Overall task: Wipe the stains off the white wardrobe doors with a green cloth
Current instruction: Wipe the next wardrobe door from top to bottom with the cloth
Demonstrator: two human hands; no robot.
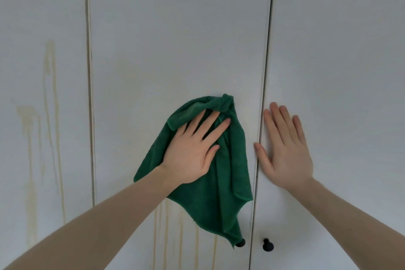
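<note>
A green cloth (221, 186) hangs flat against the middle white wardrobe door (175, 39). My left hand (192, 149) presses on the cloth with straight, spread fingers. My right hand (285, 147) lies flat on the right door (339, 61), its thumb at the gap between the doors. Yellowish drip stains (50, 94) run down the left door (32, 17). More pale streaks (166, 226) show on the middle door below the cloth.
Two black knobs sit low on the doors: the left knob (240, 243) is partly covered by the cloth's lower tip, the right knob (267, 245) is in plain sight. Narrow vertical gaps separate the three doors.
</note>
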